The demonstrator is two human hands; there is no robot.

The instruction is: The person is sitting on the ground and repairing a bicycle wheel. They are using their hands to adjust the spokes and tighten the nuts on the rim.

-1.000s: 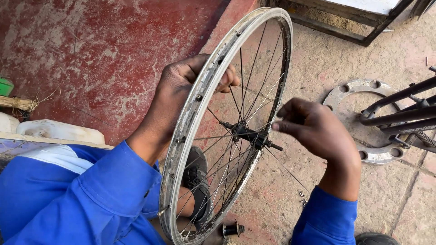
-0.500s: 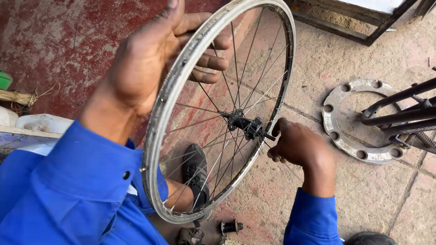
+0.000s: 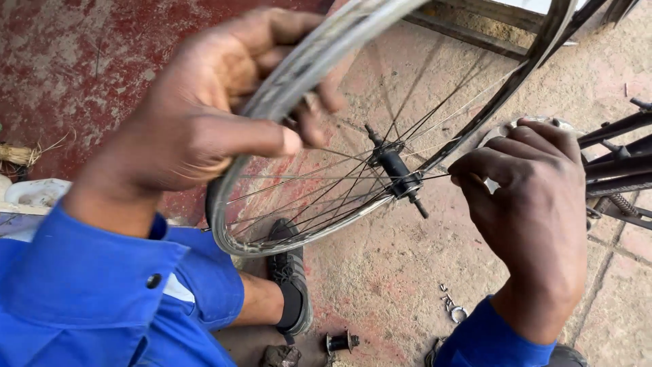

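The fingers (image 3: 299,115) of the left hand (image 3: 204,129) are curled tight around the metal rim (image 3: 305,64) of a bicycle wheel, thumb stretched along the near side and the other fingers hooked through from the far side, so the wheel hangs tilted in the air in front of the person, over the floor. That grip seems to carry the whole weight and to keep the wheel from turning. The right hand (image 3: 536,204) sits at the level of the hub (image 3: 394,170), its fingers bent and pinched close together near the end of a thin spoke (image 3: 435,177); I cannot tell for certain whether they actually nip the spoke or only touch it. Holding the wheel close like this puts the hub and its short axle within easy reach of that hand.

Further out, blue sleeves (image 3: 88,292) cover both arms. Below the wheel a foot in a dark shoe (image 3: 292,272) rests on the paved floor (image 3: 380,272). A few small metal parts (image 3: 451,306) lie on the floor just beside the right sleeve, and a dark bolt-like piece (image 3: 339,342) lies near the shoe. To the right, a dark metal frame (image 3: 611,163) stands close behind the right hand and crowds that side. A worn red surface (image 3: 81,61) fills the upper left, with a pale object (image 3: 34,194) at its lower edge.
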